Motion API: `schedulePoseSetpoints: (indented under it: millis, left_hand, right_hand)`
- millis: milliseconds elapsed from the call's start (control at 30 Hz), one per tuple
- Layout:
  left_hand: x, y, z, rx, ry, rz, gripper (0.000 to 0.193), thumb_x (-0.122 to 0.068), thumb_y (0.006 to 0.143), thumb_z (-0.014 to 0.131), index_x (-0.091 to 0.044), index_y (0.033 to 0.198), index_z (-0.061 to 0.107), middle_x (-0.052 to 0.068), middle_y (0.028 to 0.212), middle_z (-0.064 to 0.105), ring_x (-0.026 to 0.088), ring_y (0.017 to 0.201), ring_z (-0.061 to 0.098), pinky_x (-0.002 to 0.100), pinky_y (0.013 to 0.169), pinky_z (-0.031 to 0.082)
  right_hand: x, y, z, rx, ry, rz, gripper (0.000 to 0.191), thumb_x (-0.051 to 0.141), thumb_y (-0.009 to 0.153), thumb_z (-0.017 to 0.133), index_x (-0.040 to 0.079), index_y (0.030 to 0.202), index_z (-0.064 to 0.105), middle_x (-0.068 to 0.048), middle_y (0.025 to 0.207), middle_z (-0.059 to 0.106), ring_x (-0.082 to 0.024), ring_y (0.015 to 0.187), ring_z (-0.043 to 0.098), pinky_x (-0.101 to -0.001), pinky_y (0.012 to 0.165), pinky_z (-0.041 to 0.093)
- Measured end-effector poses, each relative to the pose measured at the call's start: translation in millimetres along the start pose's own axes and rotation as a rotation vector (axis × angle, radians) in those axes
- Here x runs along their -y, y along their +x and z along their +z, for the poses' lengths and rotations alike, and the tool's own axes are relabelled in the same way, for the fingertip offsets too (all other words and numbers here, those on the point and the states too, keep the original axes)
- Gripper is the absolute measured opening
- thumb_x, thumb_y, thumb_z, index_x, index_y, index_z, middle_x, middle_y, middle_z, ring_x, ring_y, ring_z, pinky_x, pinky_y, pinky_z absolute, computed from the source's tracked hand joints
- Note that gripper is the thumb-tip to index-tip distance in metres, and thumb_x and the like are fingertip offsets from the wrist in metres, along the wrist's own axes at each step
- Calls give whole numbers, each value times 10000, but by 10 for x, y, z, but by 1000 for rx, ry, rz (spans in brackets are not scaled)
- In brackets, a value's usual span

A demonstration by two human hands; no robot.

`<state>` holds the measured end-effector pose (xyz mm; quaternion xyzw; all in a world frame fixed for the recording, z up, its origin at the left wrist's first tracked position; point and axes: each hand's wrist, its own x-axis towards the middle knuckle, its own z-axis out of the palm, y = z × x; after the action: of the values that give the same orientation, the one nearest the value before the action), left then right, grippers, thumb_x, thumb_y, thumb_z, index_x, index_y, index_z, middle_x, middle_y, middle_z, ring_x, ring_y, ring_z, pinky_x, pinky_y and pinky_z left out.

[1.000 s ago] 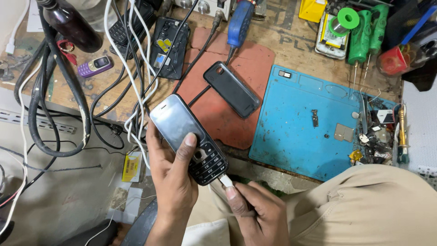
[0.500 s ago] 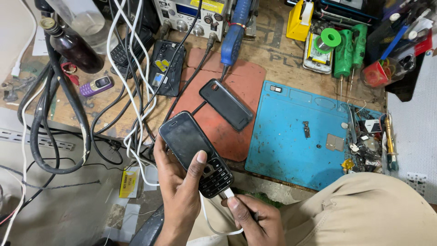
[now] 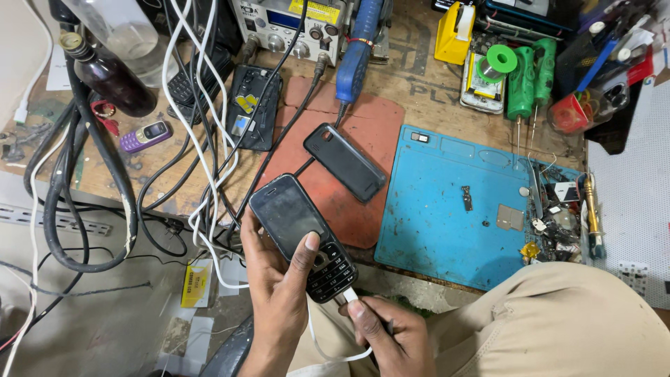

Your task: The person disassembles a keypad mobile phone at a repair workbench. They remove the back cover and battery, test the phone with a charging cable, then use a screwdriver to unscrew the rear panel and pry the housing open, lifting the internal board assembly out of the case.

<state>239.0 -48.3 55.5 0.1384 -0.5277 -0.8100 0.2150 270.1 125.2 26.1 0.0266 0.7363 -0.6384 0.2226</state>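
My left hand [image 3: 279,293] grips a black keypad phone [image 3: 296,227] with a dark screen, thumb resting on the keys near its lower end. My right hand [image 3: 387,335] pinches a white cable plug [image 3: 350,296] that meets the phone's bottom edge; the white cable [image 3: 328,352] loops below between my hands. The phone is held over the bench's front edge, in front of a red mat [image 3: 349,160].
A black phone back cover [image 3: 344,162] lies on the red mat. A blue work mat [image 3: 453,202] holds small parts and screws. Black and white cables [image 3: 202,126], a dark bottle [image 3: 112,77], a small purple phone [image 3: 145,135], green screwdrivers [image 3: 530,80] and a power supply [image 3: 289,24] crowd the bench.
The view has shifted slightly; both hands and the phone sit a little lower and to the right. My right hand keeps the plug at the phone's bottom edge.
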Motion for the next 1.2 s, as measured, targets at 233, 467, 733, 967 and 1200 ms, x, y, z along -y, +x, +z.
schedulePoseSetpoints:
  millis: [233,467,733,967,1200]
  left_hand:
    - [-16,46,-146,38,-58,5,871,6,911,688,-29,1616,177,190,1447,512,228,1280,579,357,1034,515]
    - [6,40,-214,76,0,41,867,26,913,682,-24,1616,178,207,1452,514,235,1273,586,356,1033,520]
    - [9,37,-217,75,-16,34,878,23,911,686,-20,1618,167,208,1448,517,235,1273,588,360,1032,523]
    - [47,18,-178,44,-37,12,879,-1,918,698,-14,1621,169,192,1430,527,221,1267,584,356,1049,510]
    - [36,1,-127,74,23,28,878,-29,930,696,-19,1620,154,189,1403,544,223,1237,601,346,1021,514]
  right_hand:
    - [-1,22,88,108,34,-26,329,275,933,691,-18,1016,815,-53,807,750,-105,788,672,-271,748,517]
    - [-10,43,103,87,66,28,326,258,935,700,-33,1036,808,-82,867,785,-105,827,691,-273,789,536]
    - [-37,69,131,87,74,0,328,236,921,720,-45,1074,796,-69,862,760,-113,812,683,-272,772,531]
    - [-18,21,138,-1,14,-34,332,260,936,703,-28,1066,806,-57,806,711,-103,776,634,-261,733,502]
    - [20,18,83,4,7,-52,321,242,932,704,-25,1078,805,-42,780,679,-103,743,614,-265,690,493]
